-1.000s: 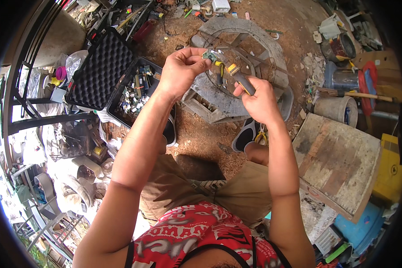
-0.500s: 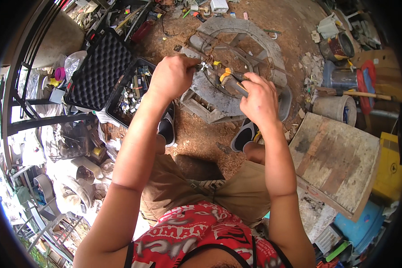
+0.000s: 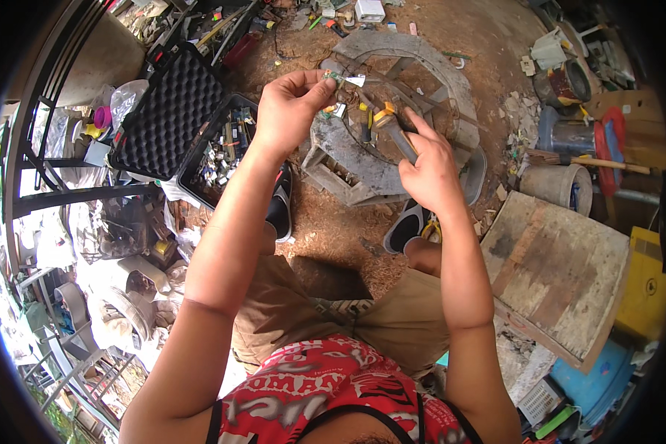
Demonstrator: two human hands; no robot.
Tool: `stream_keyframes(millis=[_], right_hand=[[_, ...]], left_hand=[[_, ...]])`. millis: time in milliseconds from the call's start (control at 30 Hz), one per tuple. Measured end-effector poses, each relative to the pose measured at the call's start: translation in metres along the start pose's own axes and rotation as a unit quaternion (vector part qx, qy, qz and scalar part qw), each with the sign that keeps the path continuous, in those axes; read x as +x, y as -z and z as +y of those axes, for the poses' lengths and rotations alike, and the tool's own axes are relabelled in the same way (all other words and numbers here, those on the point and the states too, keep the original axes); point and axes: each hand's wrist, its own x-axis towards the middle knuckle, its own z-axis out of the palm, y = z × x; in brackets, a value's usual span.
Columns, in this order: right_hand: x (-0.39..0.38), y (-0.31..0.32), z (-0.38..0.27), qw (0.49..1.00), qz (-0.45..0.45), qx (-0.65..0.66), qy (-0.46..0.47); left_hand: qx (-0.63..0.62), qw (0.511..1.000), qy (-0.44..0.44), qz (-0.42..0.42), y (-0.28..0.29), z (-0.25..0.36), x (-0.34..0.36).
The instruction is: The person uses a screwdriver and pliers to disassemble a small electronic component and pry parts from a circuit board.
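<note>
My left hand (image 3: pixel 292 107) pinches a small green circuit board (image 3: pixel 334 76) with a shiny silver-white piece at its right end, held above the grey ring-shaped frame (image 3: pixel 355 155). To its right, my right hand (image 3: pixel 431 163) is closed round a hand tool (image 3: pixel 397 133) with a dark grey and yellow-orange handle. The tool points up and left toward the board, apart from it; its working end is hard to make out. Below the left fingers sits another small silvery part (image 3: pixel 338 110). A yellow-and-black handle (image 3: pixel 365 127) shows on the frame between my hands.
At left stands an open black case (image 3: pixel 166 118) with foam in its lid and many small electronic parts (image 3: pixel 226 148) inside. A worn wooden board (image 3: pixel 559 270) lies at right, near a bucket (image 3: pixel 551 185). Yellow-handled pliers (image 3: pixel 431 228) lie beside my right foot.
My left hand has risen and turned, bringing the green board with its silvery piece into clear view. My right hand and its tool have shifted only slightly right and down.
</note>
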Motion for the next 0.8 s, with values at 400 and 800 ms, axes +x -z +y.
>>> stream_keyframes(millis=[400, 800], right_hand=[[0.000, -0.007, -0.007, 0.987, 0.075, -0.123, 0.067], [0.000, -0.004, -0.009, 0.977, 0.108, -0.171, 0.069]], left_hand=[[-0.011, 0.999, 0.039, -0.016, -0.009, 0.000, -0.003], [0.073, 0.997, 0.002, -0.030, -0.007, 0.004, -0.006]])
